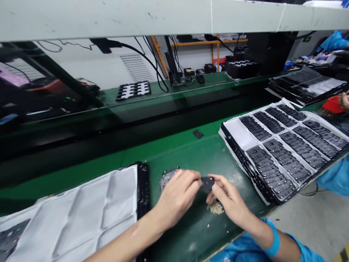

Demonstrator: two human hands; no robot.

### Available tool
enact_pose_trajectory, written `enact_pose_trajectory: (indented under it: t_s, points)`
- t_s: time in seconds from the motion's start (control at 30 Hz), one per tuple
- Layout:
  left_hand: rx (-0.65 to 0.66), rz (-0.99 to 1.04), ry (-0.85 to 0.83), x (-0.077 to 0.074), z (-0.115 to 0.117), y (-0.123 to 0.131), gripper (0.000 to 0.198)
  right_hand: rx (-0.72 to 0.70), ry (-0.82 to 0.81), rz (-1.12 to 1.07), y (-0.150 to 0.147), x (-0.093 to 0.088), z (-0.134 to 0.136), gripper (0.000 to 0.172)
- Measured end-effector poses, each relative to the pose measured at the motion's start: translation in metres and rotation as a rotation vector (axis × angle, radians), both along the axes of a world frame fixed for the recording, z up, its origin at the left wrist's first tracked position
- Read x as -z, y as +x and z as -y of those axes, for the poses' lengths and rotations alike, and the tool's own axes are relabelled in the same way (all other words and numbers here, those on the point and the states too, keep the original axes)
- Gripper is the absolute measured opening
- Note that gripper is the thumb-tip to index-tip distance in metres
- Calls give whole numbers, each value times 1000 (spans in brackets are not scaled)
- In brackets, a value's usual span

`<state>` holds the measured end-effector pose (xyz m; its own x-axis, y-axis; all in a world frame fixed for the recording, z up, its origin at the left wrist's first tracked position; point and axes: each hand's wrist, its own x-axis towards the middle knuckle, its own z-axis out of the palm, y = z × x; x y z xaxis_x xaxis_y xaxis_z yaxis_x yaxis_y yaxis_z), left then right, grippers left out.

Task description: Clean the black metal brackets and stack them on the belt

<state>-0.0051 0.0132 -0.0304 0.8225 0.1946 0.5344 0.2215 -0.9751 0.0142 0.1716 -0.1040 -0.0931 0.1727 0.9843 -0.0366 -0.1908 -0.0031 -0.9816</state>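
Observation:
A small flat black plastic plate (207,184) is held up over the green bench, between my two hands. The curled fingers of my left hand (177,196) close on its left end and partly hide it. My right hand (229,198) pinches the right end between thumb and fingers. Just below the right fingers lies a heap of tiny beige pieces (216,208), with a few strays nearer the bench edge. Behind my left hand, a group of similar dark plates (167,176) is partly covered. Another black plate (198,134) lies alone farther back.
On the right, a white-lined tray (240,135) holds rows of black plates in its compartments. Another lined tray (120,193) stands on the left. Stacked dark trays (305,85) and a red bin (333,104) beside another person's hand (345,101) are farther right. A shelf beam (174,18) crosses overhead.

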Motion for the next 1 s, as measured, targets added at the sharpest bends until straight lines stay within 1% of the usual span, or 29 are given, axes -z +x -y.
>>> enact_pose_trajectory:
  t_s: [0.07,0.1,0.17,0.2,0.27,0.3,0.33,0.37,0.4,0.47,0.53,0.63,0.7,0.77,0.9,1.0]
  points:
    - [29,15,-20,3,22,-5,24,-112,-18,-81,-4,-1,-1,51]
    - [22,24,-48,6,30,-9,26,-137,-21,-100,-5,-1,-1,50]
    - [-60,62,-150,13,44,-18,28,-124,-13,-93,-6,-2,3,47]
    - [-122,91,-238,16,51,-22,30,-100,-3,-69,-5,-2,6,45]
    - [-254,174,-503,21,68,-25,47,-58,18,-5,-4,-5,14,41]
    - [-299,216,-680,23,77,-23,49,-44,26,28,-4,-6,17,39]
    - [-330,262,-867,24,87,-20,42,-41,29,59,-3,-8,20,37]
    - [-356,310,-1052,24,96,-15,27,-41,28,86,-3,-10,23,34]
    - [-373,354,-1211,25,104,-8,22,-41,26,103,-2,-12,25,32]
    - [-445,489,-1388,27,115,4,37,-57,27,121,0,-15,26,28]
    - [-465,588,-1493,29,121,11,43,-77,39,150,3,-20,26,24]
    - [-426,635,-1573,30,125,15,46,-83,45,176,7,-27,25,22]
    - [-413,624,-1560,29,126,15,46,-76,37,184,8,-31,24,25]
    - [-415,603,-1508,30,127,14,43,-63,26,198,8,-32,23,28]
    - [-435,540,-1356,34,128,14,32,-41,-5,225,9,-23,22,28]
    - [-444,506,-1272,38,128,15,31,-23,-24,187,10,-11,22,27]
